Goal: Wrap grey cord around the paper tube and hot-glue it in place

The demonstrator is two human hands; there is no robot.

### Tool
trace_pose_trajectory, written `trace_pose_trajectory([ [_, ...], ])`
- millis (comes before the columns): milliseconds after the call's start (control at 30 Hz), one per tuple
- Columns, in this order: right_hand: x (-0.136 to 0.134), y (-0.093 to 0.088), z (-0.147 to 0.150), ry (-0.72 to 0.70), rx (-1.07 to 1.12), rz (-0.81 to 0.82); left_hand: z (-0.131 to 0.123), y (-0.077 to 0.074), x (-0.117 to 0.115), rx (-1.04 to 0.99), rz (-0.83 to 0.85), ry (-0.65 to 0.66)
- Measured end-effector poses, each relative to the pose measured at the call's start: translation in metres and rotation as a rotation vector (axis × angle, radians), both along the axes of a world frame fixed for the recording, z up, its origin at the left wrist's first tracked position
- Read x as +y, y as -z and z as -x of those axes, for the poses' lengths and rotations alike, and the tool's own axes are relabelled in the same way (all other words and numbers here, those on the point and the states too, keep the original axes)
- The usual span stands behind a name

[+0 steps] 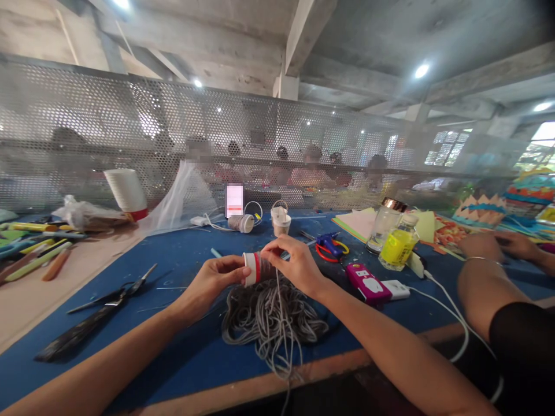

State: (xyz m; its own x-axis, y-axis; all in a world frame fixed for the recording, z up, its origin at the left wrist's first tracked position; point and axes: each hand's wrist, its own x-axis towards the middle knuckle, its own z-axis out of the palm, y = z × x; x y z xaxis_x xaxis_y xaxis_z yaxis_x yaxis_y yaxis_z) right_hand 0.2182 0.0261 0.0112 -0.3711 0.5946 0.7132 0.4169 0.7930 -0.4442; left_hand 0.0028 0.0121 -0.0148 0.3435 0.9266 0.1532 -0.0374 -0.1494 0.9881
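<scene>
Squarely between the two hands, just above the near part of the table, is a white paper cup with a red band, tipped on its side. The left hand grips its pale end between thumb and fingers. Thumb and fingertips of the right hand are pinched together on a strand of grey-brown cord beside the wound part of the cup. That strand runs down to a loose, tangled heap directly below, near the table's wooden edge.

The tabletop is deep blue, scuffed and flecked with scraps. Dark scissors lie open to the left; a purple case, a bottle of yellow liquid and a lidded glass jar sit to the right. Farther right, a co-worker's forearm rests over the surface. Toward the back stand a small covered cup and a lit phone.

Behind it all rises a perforated metal partition, with blurred people showing through its holes. Overhead, a bare concrete ceiling carries beams and bright lamps; windows glow at the right.
</scene>
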Motion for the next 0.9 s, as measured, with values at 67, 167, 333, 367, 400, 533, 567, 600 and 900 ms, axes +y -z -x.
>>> trace_pose_trajectory([
  [67,0.0003,-0.0001,0.0001,0.004,-0.002,-0.002,0.0001,0.0004,0.0001,0.003,-0.001,-0.001],
  [167,0.0006,-0.0002,0.0004,0.014,-0.002,-0.006,-0.0003,0.0008,0.0001,0.008,-0.004,-0.002],
  [333,0.0012,0.0004,0.0008,0.021,-0.009,-0.008,-0.0012,0.0,-0.0007,0.025,-0.013,-0.01],
  [367,0.0012,0.0006,0.0008,0.023,-0.012,-0.008,-0.0012,-0.0004,-0.001,0.029,-0.014,-0.01],
  [400,0.0012,0.0007,0.0008,0.026,-0.014,-0.007,-0.0013,-0.0008,-0.0014,0.033,-0.014,-0.01],
  [533,0.0011,0.0005,0.0008,0.033,-0.015,-0.007,-0.0015,-0.0018,-0.0021,0.037,-0.016,-0.008],
  [567,0.001,0.0004,0.0008,0.035,-0.014,-0.008,-0.0016,-0.0018,-0.0021,0.034,-0.015,-0.005],
  [600,0.0011,0.0003,0.0008,0.037,-0.014,-0.009,-0.0017,-0.0017,-0.002,0.032,-0.015,-0.004],
  [900,0.0017,0.0007,0.001,0.069,-0.025,-0.018,-0.0017,-0.0008,-0.0014,0.05,-0.021,-0.001],
])
